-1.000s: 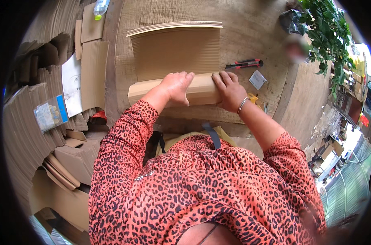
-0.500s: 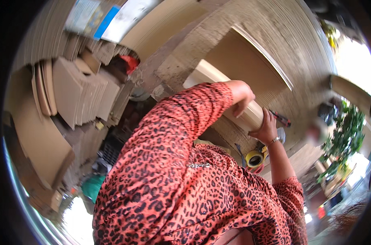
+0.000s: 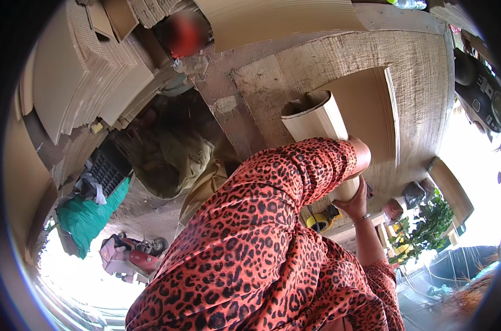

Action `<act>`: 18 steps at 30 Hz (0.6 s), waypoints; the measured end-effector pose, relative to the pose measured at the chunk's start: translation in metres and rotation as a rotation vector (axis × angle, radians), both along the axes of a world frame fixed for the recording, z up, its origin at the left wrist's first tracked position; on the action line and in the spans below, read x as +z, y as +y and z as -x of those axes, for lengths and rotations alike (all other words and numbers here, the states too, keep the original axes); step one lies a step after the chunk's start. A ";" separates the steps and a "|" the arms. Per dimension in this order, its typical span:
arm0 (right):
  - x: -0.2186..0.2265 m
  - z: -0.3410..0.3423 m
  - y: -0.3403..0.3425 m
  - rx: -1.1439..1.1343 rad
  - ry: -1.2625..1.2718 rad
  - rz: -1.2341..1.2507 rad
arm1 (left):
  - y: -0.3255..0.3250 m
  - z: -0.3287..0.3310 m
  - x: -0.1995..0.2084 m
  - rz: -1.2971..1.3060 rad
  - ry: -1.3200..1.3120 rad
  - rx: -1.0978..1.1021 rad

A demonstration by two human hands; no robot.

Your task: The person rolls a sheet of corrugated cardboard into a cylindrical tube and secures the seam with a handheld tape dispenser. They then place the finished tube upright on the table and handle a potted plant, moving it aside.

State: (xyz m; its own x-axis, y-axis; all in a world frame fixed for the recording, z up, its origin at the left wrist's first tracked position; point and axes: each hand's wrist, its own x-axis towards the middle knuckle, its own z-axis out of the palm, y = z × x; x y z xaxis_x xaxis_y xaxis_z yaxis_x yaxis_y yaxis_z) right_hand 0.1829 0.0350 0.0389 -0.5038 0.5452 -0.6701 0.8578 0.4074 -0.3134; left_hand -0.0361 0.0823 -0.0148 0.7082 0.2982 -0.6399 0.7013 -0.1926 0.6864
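A folded-over piece of pale brown cardboard (image 3: 315, 120) forms a hollow, flattened tube. Its oval open end faces the far side. The tube lies slanting across the left edge of several flat cardboard sheets (image 3: 369, 113) on the wooden table. My right hand (image 3: 354, 202), with a bracelet at the wrist, grips the tube's near end, thumb against its side. My left arm reaches across the tube's middle; the bent wrist shows, but sleeve and forearm hide the fingers of my left hand (image 3: 362, 156). Just left of my right hand is a yellow tape roll (image 3: 318, 222).
The worn wooden table (image 3: 267, 74) carries more cardboard sheets (image 3: 283, 22) along its far side. Stacked cardboard (image 3: 79, 77) stands at the far left. Below it are an olive sack (image 3: 176, 165) and a green bag (image 3: 93, 218). A leafy plant (image 3: 427, 231) is at the right.
My view has swung, shifting the surroundings. The cardboard tube now points more away from me, showing its open end. My left hand, visible on it before, is now hidden behind the forearm.
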 end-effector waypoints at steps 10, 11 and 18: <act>-0.004 -0.002 0.001 0.028 -0.029 -0.024 | -0.020 0.028 0.014 -0.111 -0.047 0.094; -0.001 0.003 -0.002 0.014 -0.048 -0.027 | -0.025 0.030 0.014 -0.145 -0.072 0.086; -0.002 -0.003 -0.002 0.046 -0.018 -0.045 | -0.071 0.079 0.029 -0.505 0.033 0.234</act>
State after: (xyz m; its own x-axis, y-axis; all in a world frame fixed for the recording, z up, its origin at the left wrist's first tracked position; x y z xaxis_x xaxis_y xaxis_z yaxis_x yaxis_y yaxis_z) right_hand 0.1861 0.0334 0.0365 -0.5169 0.5511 -0.6550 0.8431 0.4601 -0.2783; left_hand -0.1151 0.0112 0.0138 0.5683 0.7205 -0.3973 0.7843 -0.3283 0.5264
